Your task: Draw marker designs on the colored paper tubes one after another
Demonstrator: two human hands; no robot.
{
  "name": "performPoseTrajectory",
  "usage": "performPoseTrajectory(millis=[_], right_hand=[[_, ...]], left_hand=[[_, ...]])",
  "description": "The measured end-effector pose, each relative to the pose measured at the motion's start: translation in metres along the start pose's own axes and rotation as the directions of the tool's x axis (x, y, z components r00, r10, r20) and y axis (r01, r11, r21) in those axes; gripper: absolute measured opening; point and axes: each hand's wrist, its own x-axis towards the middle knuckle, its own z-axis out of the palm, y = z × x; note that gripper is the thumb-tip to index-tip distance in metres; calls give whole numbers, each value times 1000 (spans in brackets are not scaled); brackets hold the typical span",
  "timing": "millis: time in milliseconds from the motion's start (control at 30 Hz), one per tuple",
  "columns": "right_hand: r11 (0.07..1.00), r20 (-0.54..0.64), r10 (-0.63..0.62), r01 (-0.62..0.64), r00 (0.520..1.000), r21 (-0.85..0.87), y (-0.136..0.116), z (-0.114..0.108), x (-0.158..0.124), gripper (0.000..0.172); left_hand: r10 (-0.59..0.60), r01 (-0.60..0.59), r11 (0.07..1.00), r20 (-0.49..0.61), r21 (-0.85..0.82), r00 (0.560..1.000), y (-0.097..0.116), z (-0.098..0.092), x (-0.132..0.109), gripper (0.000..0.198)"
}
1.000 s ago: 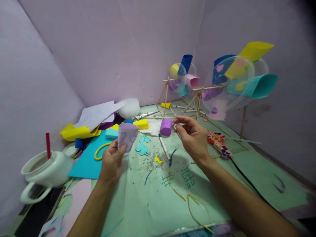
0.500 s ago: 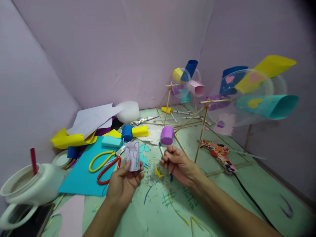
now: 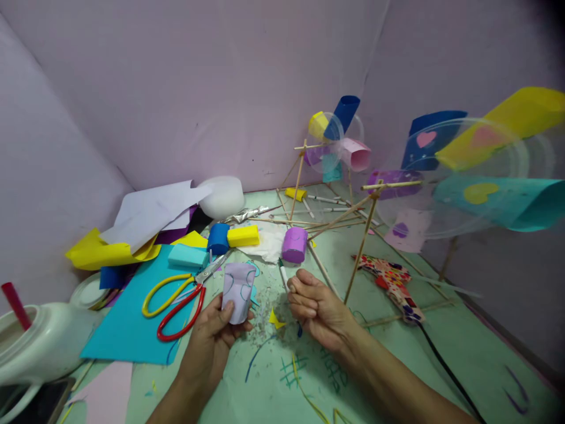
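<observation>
My left hand [image 3: 217, 330] is clasping a lilac piece [image 3: 238, 294] above the littered green tabletop [image 3: 260, 403]; my right hand [image 3: 320, 312] is curling near a marker [image 3: 283, 274], any hold unclear, mauve walls [image 3: 256, 88] standing behind.

Turquoise cutout [image 3: 254, 300] mostly behind lilac piece [image 3: 239, 297]

My single view comes from the camera on the person's head. It looks forward and down across the green table [image 3: 485, 347], facing the wall [image 3: 247, 88] behind its far edge. The left hand [image 3: 220, 324] and right hand [image 3: 320, 309] are near the lens; the table's right edge slants away toward the wall.
</observation>
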Motion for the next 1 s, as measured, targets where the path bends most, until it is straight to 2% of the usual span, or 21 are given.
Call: performPoseTrajectory(millis=[133, 267, 367, 567, 700, 833, 900, 1000], right_hand=[[991, -18, 106, -104, 994, 84, -4, -8, 3, 37], [993, -14, 74, -72, 997, 96, -10, -9, 4, 25], [996, -35, 37, -34, 999, 77, -10, -3, 1, 26], [978, -49, -137, 127, 989, -168, 1, 2, 0, 36], [865, -116, -290, 208, 950, -456, 3, -10, 4, 33], [760, -172, -422, 243, 890, -603, 0, -16, 6, 34], [736, -187, -429, 222, 884, -640, 1, -15, 7, 34], [759, -148, -372, 209, 916, -616, 6, -10, 6, 35]], left_hand=[[-6, 6, 1000, 2, 6, 1000, 0, 0, 3, 27], [-12, 12, 1000, -1, -28, 1000, 0, -2, 7, 23], [-10, 10, 999, 9, -43, 1000, -1, -2, 9, 22], [-10, 11, 997, 18, -74, 1000, -3, -1, 7, 19], [-26, 27, 996, 12, -82, 1000, -2, 0, 8, 19], [-40, 41, 996, 9, -74, 999, -2, -1, 8, 17], [-42, 43, 997, 16, -64, 999, -3, -2, 7, 18], [-22, 23, 1000, 67, -14, 997, -4, -3, 5, 26]])
